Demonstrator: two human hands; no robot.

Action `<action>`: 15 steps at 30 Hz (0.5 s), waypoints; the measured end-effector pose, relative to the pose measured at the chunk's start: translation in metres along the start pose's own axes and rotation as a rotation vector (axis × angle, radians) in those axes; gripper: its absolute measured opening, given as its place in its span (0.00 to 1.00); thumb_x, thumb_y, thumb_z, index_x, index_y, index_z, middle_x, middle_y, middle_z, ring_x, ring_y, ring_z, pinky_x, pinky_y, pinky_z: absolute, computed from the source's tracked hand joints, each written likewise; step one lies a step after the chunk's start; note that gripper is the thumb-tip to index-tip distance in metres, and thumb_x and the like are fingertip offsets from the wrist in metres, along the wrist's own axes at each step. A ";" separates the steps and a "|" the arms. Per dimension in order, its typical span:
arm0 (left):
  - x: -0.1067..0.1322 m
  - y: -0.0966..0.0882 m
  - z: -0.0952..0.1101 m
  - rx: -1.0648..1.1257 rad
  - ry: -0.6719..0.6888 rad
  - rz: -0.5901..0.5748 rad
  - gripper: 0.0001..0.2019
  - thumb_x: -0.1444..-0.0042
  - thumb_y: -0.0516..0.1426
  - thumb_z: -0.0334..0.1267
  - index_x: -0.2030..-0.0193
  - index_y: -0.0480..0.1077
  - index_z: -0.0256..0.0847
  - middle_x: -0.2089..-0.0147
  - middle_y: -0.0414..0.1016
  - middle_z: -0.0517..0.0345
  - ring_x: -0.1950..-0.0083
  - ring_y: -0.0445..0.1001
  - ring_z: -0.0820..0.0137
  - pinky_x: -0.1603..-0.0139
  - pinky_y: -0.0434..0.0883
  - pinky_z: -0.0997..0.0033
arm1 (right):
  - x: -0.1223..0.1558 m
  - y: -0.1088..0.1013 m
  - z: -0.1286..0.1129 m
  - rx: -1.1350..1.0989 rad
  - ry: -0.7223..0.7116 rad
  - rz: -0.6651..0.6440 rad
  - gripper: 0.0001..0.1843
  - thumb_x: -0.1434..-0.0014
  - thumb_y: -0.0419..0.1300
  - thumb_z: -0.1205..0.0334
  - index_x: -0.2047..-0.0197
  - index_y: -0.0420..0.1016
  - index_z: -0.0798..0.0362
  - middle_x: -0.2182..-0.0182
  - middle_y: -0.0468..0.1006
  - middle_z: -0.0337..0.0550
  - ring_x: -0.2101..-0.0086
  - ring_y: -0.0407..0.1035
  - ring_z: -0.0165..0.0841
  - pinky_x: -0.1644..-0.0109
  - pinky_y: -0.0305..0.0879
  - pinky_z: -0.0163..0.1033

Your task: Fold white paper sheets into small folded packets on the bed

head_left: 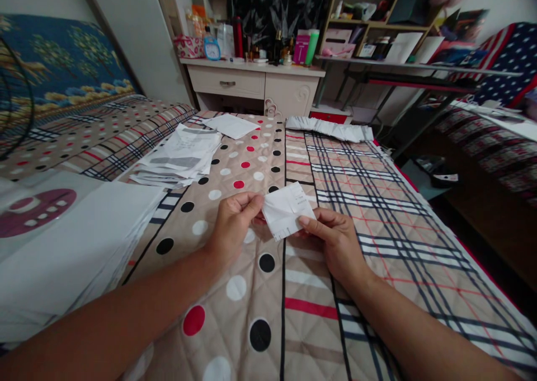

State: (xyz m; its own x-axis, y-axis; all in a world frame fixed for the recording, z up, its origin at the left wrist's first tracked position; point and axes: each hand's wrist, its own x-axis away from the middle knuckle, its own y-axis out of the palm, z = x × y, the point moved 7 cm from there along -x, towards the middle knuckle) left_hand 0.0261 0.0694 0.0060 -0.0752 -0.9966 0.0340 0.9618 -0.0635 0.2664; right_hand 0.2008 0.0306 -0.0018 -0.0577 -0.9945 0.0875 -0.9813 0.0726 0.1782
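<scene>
A small folded piece of white paper (287,208) with faint dark print is held up between both hands above the bedspread. My left hand (237,221) pinches its left edge between thumb and fingers. At the lower right corner, my right hand (338,238) grips it with the thumb on top and the fingers behind. Left of the hands lies a pile of printed sheets (180,154), with a white sheet (232,125) just beyond it. A row of folded white papers (329,128) stretches across the far right of the bed.
A large stack of white paper (84,252), topped by a clear bag with a purple print, sits at the near left. The patterned bedspread (260,291) spans the bed. Behind it stand a white dresser (226,81) crowded with bottles and a desk (419,66) with shelves.
</scene>
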 end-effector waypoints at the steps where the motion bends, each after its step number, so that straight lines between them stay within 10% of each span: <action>1: 0.000 0.000 0.000 -0.015 0.004 -0.003 0.14 0.48 0.62 0.45 0.72 0.72 0.34 0.76 0.74 0.58 0.76 0.71 0.75 0.73 0.70 0.76 | 0.001 0.001 0.000 0.015 -0.006 -0.008 0.15 0.51 0.70 0.56 0.81 0.73 0.53 0.80 0.73 0.38 0.77 0.65 0.29 0.73 0.61 0.34; 8: -0.002 0.000 -0.008 -0.164 -0.049 -0.037 0.17 0.42 0.58 0.51 0.62 0.72 0.36 0.65 0.78 0.52 0.68 0.78 0.70 0.72 0.73 0.76 | 0.009 -0.007 -0.038 0.379 -0.481 0.143 0.04 0.45 0.65 0.59 0.69 0.80 0.49 0.68 0.78 0.44 0.68 0.71 0.35 0.68 0.66 0.38; 15: 0.013 0.030 -0.018 0.073 -0.234 -0.380 0.25 0.42 0.56 0.57 0.54 0.73 0.33 0.58 0.80 0.43 0.58 0.80 0.62 0.58 0.77 0.66 | 0.028 0.007 -0.058 0.919 -1.000 0.063 0.09 0.43 0.60 0.70 0.68 0.77 0.47 0.67 0.78 0.42 0.68 0.71 0.33 0.66 0.66 0.39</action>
State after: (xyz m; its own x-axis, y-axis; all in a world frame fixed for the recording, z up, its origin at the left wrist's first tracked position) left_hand 0.0591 0.0531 -0.0025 -0.4852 -0.8638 0.1354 0.8338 -0.4105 0.3691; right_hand 0.2029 0.0076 0.0584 0.1714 -0.6491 -0.7412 -0.7164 0.4343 -0.5460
